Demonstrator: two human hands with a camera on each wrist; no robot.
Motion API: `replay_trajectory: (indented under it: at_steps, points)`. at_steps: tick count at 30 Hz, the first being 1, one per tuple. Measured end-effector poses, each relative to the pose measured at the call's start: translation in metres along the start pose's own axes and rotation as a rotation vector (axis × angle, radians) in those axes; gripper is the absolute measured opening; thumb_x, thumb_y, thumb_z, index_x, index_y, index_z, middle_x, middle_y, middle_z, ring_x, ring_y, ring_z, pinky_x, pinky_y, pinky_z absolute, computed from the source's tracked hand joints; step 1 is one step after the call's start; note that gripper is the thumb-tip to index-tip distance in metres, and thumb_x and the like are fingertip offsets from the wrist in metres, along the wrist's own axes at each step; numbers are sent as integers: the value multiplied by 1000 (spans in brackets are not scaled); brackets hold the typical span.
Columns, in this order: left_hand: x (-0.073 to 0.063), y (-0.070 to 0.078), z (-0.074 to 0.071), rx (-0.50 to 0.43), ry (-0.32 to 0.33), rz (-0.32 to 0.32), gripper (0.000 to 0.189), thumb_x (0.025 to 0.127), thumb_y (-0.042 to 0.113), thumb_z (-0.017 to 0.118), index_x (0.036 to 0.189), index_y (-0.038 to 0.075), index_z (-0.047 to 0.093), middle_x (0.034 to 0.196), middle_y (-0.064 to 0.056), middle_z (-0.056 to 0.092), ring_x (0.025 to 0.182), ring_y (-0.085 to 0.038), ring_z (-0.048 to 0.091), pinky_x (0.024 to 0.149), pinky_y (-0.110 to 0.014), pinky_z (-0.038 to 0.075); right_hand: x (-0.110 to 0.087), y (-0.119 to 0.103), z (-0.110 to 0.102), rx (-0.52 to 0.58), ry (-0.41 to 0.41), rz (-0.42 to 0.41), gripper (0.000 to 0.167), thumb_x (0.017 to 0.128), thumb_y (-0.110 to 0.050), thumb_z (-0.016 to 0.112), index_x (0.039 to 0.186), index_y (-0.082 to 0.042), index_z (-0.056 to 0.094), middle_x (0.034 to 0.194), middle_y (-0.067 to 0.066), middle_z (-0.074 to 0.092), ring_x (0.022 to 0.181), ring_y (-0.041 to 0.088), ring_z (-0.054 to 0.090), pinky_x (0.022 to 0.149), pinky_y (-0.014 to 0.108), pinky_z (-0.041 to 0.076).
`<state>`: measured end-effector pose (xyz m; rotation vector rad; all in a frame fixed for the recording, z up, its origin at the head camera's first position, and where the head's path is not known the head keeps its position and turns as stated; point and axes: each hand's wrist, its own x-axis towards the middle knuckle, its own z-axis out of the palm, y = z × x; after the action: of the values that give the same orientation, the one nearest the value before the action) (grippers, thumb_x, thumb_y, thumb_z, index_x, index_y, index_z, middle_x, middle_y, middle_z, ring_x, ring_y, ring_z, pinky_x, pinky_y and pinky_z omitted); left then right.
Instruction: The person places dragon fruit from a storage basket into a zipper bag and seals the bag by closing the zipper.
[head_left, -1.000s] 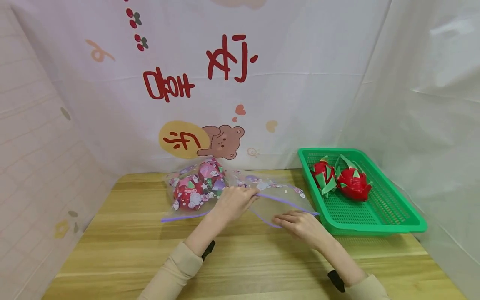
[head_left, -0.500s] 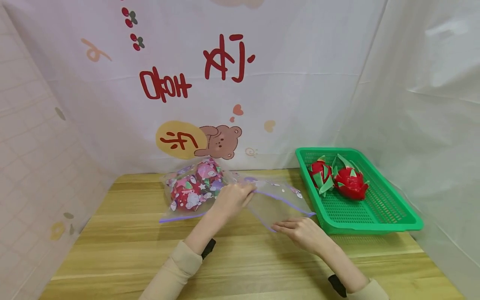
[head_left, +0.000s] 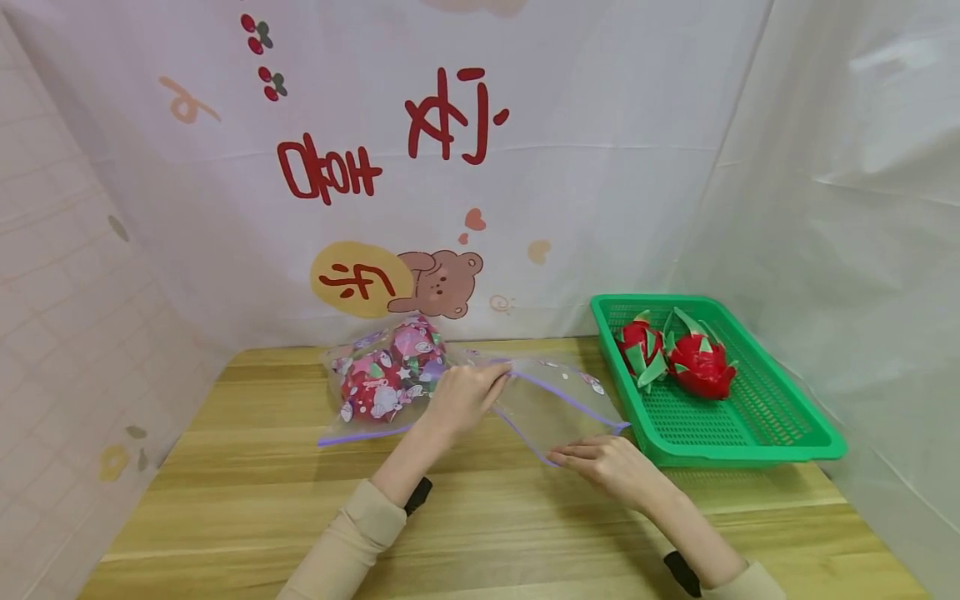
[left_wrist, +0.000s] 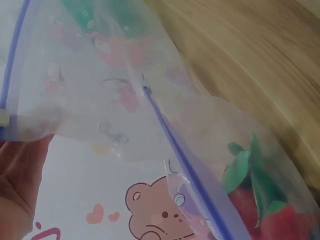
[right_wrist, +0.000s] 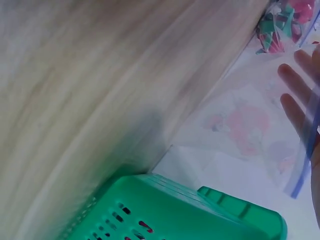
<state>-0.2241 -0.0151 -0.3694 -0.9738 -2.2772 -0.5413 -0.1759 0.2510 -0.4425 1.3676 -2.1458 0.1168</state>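
A clear printed zip bag with purple zip strips has its mouth spread apart, and no fruit shows inside it. My left hand pinches the far left part of its rim. At the near rim, my right hand holds the plastic; in the right wrist view its fingers lie against the film. Left of my left hand lies another printed zip bag with red dragon fruits inside. Its green-leaved contents also appear in the left wrist view.
A green plastic basket stands on the right of the wooden table. Inside are two red dragon fruits with green leaves, toward its far left. A printed white cloth hangs behind the table.
My right hand has shifted slightly down and my left hand slightly up. The bag's mouth has widened between them. The filled bag and the basket stay put.
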Motion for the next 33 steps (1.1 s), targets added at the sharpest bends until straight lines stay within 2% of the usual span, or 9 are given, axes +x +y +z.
replay_trajectory:
  at_steps: [6, 9, 11, 15, 19, 22, 26, 30, 33]
  points:
    - [2, 3, -2, 31, -3, 28, 15, 92, 17, 60, 98, 11, 72, 65, 2, 68, 47, -4, 37, 43, -23, 42, 9, 5, -24, 55, 43, 16, 32, 83, -21, 71, 115, -16, 69, 102, -3, 73, 87, 12, 69, 70, 27, 55]
    - [2, 4, -2, 22, -9, 26, 15, 92, 16, 60, 98, 10, 72, 64, 2, 67, 47, -3, 34, 43, -22, 40, 17, 18, -50, 73, 86, 40, 27, 92, -30, 61, 113, -14, 69, 93, -4, 73, 76, 9, 66, 63, 22, 53]
    - [2, 4, -2, 13, -11, 31, 14, 92, 16, 61, 98, 10, 72, 63, 3, 67, 47, -3, 34, 43, -21, 39, 21, 33, -73, 61, 109, 98, 33, 96, -35, 53, 115, -13, 69, 87, -4, 73, 70, 6, 64, 56, 15, 47]
    - [2, 3, -1, -10, -13, 37, 14, 91, 15, 61, 99, 9, 71, 61, 3, 64, 48, -3, 34, 43, -18, 35, 19, 77, -117, -4, 61, 383, 34, 93, -29, 59, 123, -12, 63, 85, 0, 73, 60, 10, 57, 48, 17, 38]
    - [0, 1, 0, -31, -11, 36, 15, 90, 14, 62, 100, 8, 71, 57, 3, 60, 48, -2, 30, 43, -16, 27, 6, 132, -142, -2, -188, 795, 52, 91, -28, 61, 138, -12, 47, 106, 18, 69, 84, 31, 63, 63, 43, 50]
    - [-2, 0, 1, -35, -1, 45, 14, 89, 13, 63, 100, 7, 72, 55, 3, 58, 48, -1, 27, 43, -14, 22, -14, 170, -144, 70, -377, 1007, 67, 95, -41, 53, 147, -7, 29, 126, 31, 54, 109, 47, 54, 80, 62, 45]
    - [-5, -2, 3, -37, 16, 62, 13, 89, 12, 64, 98, 7, 72, 53, 4, 55, 48, -1, 25, 44, -12, 19, -47, 198, -130, 189, -532, 1170, 87, 93, -53, 48, 150, 1, 9, 137, 41, 33, 121, 60, 33, 90, 71, 36]
    - [-6, -4, 5, -54, 9, 67, 14, 90, 12, 63, 99, 7, 72, 53, 4, 54, 48, 0, 23, 44, -12, 17, -74, 204, -109, 319, -583, 1275, 101, 90, -53, 53, 148, 6, -5, 142, 45, 14, 125, 66, 17, 98, 74, 27]
    - [-7, -4, 5, -55, 1, 66, 15, 90, 13, 62, 99, 7, 72, 53, 4, 54, 48, 0, 23, 44, -11, 17, -85, 202, -94, 374, -573, 1292, 108, 87, -52, 58, 147, 6, -12, 144, 46, 5, 127, 65, 12, 100, 73, 24]
